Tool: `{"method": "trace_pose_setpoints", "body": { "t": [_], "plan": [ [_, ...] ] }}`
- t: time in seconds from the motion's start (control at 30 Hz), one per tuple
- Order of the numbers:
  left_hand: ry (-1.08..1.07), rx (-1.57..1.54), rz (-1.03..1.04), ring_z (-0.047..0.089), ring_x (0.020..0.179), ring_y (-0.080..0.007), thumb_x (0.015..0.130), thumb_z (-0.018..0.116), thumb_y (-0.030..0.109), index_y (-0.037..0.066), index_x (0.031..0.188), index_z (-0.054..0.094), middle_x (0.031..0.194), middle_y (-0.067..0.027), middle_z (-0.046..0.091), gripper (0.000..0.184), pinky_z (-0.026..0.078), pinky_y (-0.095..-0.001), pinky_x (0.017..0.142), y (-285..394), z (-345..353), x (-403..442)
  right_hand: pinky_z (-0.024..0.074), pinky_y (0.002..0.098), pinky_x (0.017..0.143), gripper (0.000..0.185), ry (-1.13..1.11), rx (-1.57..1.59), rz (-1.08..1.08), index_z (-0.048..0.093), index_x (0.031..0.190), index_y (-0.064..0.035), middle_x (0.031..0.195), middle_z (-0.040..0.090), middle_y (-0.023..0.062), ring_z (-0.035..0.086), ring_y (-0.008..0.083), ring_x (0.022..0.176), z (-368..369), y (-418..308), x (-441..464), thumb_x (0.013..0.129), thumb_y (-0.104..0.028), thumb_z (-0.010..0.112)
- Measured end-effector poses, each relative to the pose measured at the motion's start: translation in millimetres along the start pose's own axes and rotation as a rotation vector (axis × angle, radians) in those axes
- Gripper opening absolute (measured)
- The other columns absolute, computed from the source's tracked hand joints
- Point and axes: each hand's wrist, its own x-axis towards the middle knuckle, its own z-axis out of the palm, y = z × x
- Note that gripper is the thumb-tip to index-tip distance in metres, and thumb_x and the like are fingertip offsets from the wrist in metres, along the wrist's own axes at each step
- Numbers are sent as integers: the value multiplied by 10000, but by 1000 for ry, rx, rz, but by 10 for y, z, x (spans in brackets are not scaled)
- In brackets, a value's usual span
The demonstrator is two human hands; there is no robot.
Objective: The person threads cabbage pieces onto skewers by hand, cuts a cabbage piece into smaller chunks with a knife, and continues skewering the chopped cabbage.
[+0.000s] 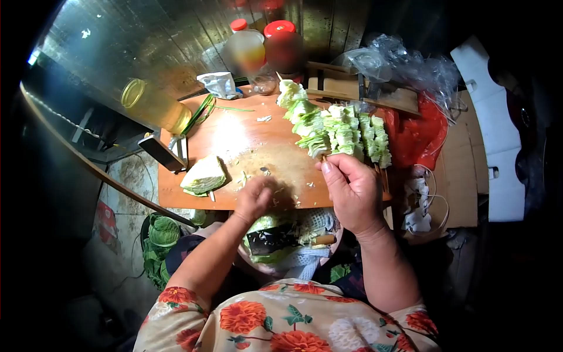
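My right hand pinches the lower end of a wooden skewer threaded with folded cabbage leaves, its pointed tip at the far end. Beside it, more cabbage skewers lie side by side on the wooden table. My left hand is over the table's front edge with its fingers curled in; whatever they may hold is hidden. A cut cabbage wedge sits to its left. Below the edge, a basin holds cabbage leaves, a cleaver with a wooden handle and a pale blue cloth.
A glass jar leans at the left near green stalks. Red-lidded jars stand at the back. Clear plastic bags and a red bag lie at the right. Whole cabbages are on the floor at left.
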Motion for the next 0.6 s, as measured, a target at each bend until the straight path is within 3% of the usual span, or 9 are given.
{"method": "trace_pose_setpoints", "body": {
  "t": [0.03, 0.1, 0.13, 0.17, 0.23, 0.4, 0.5, 0.57, 0.6],
  "plan": [
    [135, 91, -18, 585, 1051, -347, 821, 592, 100, 68, 1154, 602, 1102, -167, 630, 335, 471, -410, 925, -99, -82, 83, 318, 194, 461, 162, -8, 3, -4, 652, 891, 11, 588, 483, -65, 398, 8, 499, 1, -6, -11, 942, -117, 565],
    [225, 224, 82, 550, 1102, -365, 821, 590, 102, 67, 1174, 588, 1145, -179, 605, 355, 437, -412, 966, -277, -100, 165, 440, 292, 538, 151, -30, -13, 86, 632, 855, 0, 617, 564, 130, 535, 133, 550, -1, -8, -25, 898, -138, 589],
    [302, 358, 186, 516, 1152, -382, 821, 587, 105, 66, 1194, 574, 1189, -192, 581, 375, 403, -414, 1006, -359, -98, 182, 441, 291, 537, 156, -26, 0, 93, 635, 854, -1, 616, 567, 128, 534, 131, 548, 16, 7, -37, 898, -145, 594],
    [127, 206, 127, 427, 1250, -400, 814, 589, 115, 70, 1228, 547, 1286, -196, 513, 418, 332, -450, 1061, -429, -48, 163, 441, 291, 537, 156, -35, 8, 89, 635, 854, -1, 616, 567, 128, 534, 131, 548, 31, 12, -41, 898, -145, 594],
    [115, 468, 322, 400, 1284, -393, 793, 601, 99, 80, 1229, 547, 1314, -179, 494, 441, 318, -493, 1064, -232, 200, -54, 440, 288, 537, 162, -39, -25, 115, 637, 854, -2, 614, 567, 121, 529, 130, 543, 50, 15, -41, 900, -150, 591],
    [-331, 158, 380, 386, 1301, -380, 752, 564, 33, 111, 1245, 541, 1326, -155, 496, 500, 287, -494, 1099, 129, 544, -440, 471, 325, 566, 161, -68, -116, 52, 644, 846, -3, 661, 609, 163, 617, 240, 580, 132, 71, 9, 880, -153, 594],
    [-403, 162, 334, 513, 1182, -316, 711, 606, 23, 112, 1158, 603, 1248, -115, 561, 455, 396, -431, 1023, 365, 359, -478, 484, 342, 585, 172, -107, -157, 62, 648, 840, -7, 696, 624, 183, 638, 299, 627, 234, 227, 41, 878, -164, 592],
    [-141, 126, 370, 595, 939, -336, 717, 623, 8, 72, 1009, 624, 995, -147, 621, 299, 496, -389, 836, 538, -34, -244, 496, 371, 622, 198, -133, -179, 70, 653, 851, -11, 743, 634, 205, 640, 360, 696, 287, 344, 66, 871, -196, 586],
    [25, 246, 123, 592, 879, -354, 719, 630, -2, 68, 979, 617, 911, -158, 616, 270, 496, -407, 793, 554, -248, -119, 496, 383, 631, 209, -160, -231, 98, 650, 842, -13, 746, 631, 210, 636, 369, 704, 327, 514, 82, 866, -208, 579]
  ]
}}
